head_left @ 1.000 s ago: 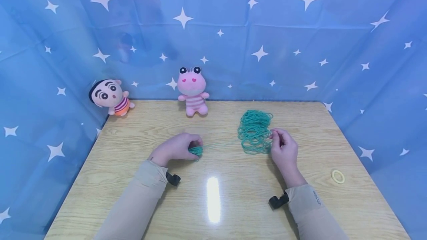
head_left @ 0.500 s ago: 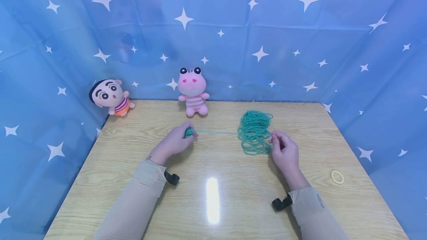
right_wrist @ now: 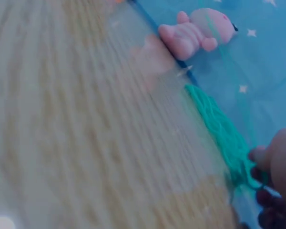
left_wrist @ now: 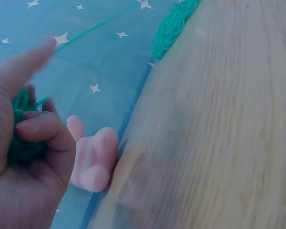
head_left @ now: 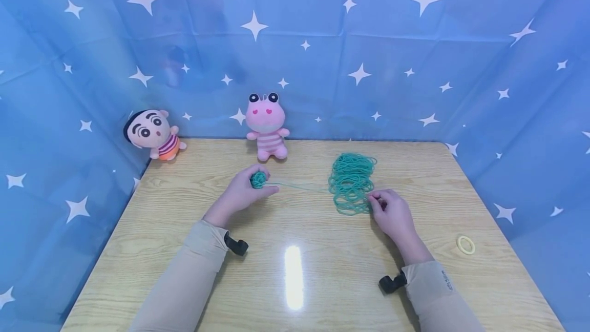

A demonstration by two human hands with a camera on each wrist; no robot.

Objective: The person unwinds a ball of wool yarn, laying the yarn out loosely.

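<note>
My left hand holds a small ball of teal-green yarn, fingers curled round it and thumb held out straight. In the left wrist view the ball sits in the palm, partly covered by fingers. From it a thin strand runs right across the table to a loose pile of looped yarn. At the pile's right edge my right hand pinches yarn between thumb and forefinger. The right wrist view has the pile beside those fingers, with a faint strand rising from them.
A pink striped plush frog sits at the back of the wooden table. Another plush doll leans at the back left corner. Toward the right edge lies a pale yellow ring. A blue star-patterned curtain surrounds the table.
My left hand has moved away from me and slightly left with the yarn ball, turning it, and its thumb has lifted out. The right hand has shifted slightly left and nearer.
</note>
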